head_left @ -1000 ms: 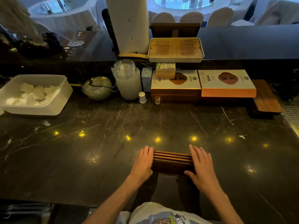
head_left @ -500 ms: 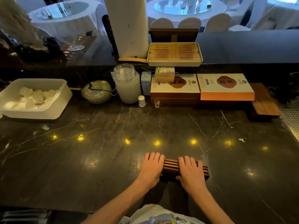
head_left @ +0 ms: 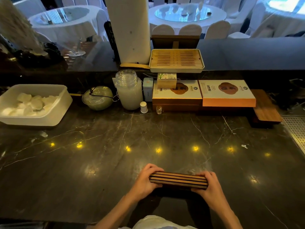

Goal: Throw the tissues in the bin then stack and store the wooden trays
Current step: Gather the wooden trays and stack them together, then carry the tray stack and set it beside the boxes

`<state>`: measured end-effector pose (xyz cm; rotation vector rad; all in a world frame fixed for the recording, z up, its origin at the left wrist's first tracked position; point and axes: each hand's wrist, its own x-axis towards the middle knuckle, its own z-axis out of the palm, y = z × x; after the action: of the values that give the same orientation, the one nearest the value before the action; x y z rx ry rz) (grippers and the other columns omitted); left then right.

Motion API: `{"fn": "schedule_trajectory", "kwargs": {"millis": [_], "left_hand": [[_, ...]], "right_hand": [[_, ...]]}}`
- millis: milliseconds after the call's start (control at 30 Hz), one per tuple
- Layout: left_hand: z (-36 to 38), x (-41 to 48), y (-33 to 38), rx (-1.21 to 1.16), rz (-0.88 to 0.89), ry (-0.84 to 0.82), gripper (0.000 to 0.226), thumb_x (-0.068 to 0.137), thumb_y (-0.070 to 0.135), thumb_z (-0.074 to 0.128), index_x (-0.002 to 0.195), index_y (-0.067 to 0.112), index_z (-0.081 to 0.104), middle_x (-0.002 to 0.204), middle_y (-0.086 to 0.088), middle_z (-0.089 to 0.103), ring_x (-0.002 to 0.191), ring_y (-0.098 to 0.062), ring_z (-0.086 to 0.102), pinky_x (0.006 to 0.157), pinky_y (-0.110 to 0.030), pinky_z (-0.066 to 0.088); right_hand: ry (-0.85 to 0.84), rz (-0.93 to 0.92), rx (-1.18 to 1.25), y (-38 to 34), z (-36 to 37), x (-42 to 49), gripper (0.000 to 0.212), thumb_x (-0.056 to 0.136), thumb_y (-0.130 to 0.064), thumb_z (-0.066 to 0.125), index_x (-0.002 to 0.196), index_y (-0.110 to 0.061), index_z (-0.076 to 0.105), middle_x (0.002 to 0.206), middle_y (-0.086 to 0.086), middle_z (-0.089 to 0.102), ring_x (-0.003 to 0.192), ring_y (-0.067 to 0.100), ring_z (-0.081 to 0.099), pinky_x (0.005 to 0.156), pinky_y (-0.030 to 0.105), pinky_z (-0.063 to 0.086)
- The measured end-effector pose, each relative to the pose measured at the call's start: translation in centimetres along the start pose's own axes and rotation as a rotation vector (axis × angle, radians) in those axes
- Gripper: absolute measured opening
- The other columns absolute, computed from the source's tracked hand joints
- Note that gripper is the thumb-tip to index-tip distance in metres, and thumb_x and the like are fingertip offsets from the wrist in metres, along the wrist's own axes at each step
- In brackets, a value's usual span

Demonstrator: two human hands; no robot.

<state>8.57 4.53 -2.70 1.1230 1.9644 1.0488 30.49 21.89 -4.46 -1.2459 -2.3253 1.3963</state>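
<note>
Both hands, left hand [head_left: 145, 180] and right hand [head_left: 210, 187], now clamped round the ends of the stacked wooden trays [head_left: 178, 180], no longer flat on top, seemingly lifted for storing, well short of the white bin [head_left: 54, 113].

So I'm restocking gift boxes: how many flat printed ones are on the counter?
2: one behind the small glass, one to its right. Others may be hidden underneath.

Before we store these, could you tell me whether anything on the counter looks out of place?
A small white scrap, possibly tissue, lies on the dark counter to the right; another sits beside the white tub.
</note>
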Motion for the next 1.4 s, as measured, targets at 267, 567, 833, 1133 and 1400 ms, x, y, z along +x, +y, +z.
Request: {"fn": "schedule_trajectory", "kwargs": {"millis": [267,567,833,1133,1400], "left_hand": [[0.9,-0.3,-0.7,-0.29,-0.19,0.127,0.056,0.068,0.0,0.081,0.115,0.018,0.057,0.113,-0.004,0.062,0.108,-0.012,0.062,0.096,-0.034,0.054],[0.8,-0.6,-1.5,-0.3,-0.133,0.063,0.047,0.072,0.005,0.08,0.112,0.009,0.055,0.106,-0.013,0.066,0.1,-0.023,0.068,0.09,-0.047,0.056],[4.4,-0.7,-0.7,-0.472,-0.448,0.319,0.096,0.074,0.009,0.082,0.147,0.019,0.02,0.138,-0.006,0.044,0.125,-0.02,0.049,0.104,-0.034,0.044],[8.3,2.3,9.7,-0.681,-0.371,0.075,0.085,0.053,0.062,0.084,0.124,0.029,0.051,0.114,0.009,0.069,0.099,-0.004,0.07,0.076,-0.019,0.057],[10.4,1.8,14.0,-0.577,-0.354,0.141,0.08,0.058,0.063,0.081,0.126,0.032,0.052,0.114,0.014,0.069,0.099,0.001,0.069,0.074,-0.017,0.057]], "right_hand": [[0.019,0.005,0.004,-1.0,-0.2,0.3,0.056,0.063,-0.008,0.086,0.097,-0.038,0.054,0.109,-0.017,0.045,0.103,0.005,0.056,0.094,0.029,0.05],[-0.122,-0.281,-0.912,-6.2,5.5,1.8,0.068,0.069,-0.065,0.066,0.119,-0.023,0.046,0.118,-0.002,0.057,0.114,0.022,0.055,0.099,0.038,0.038],[-0.036,-0.313,-0.69,-7.1,2.5,2.3,0.051,0.075,-0.068,0.057,0.11,-0.032,0.049,0.105,-0.012,0.062,0.095,0.009,0.061,0.074,0.029,0.05],[0.059,0.176,0.803,-8.6,-5.7,1.4,0.063,0.069,-0.047,0.076,0.122,-0.019,0.056,0.113,0.005,0.069,0.098,0.021,0.07,0.084,0.04,0.059],[-0.016,0.094,0.764,-10.3,-14.0,6.0,0.081,0.079,-0.07,0.055,0.134,-0.012,0.047,0.119,0.012,0.066,0.109,0.026,0.065,0.097,0.049,0.052]]}}
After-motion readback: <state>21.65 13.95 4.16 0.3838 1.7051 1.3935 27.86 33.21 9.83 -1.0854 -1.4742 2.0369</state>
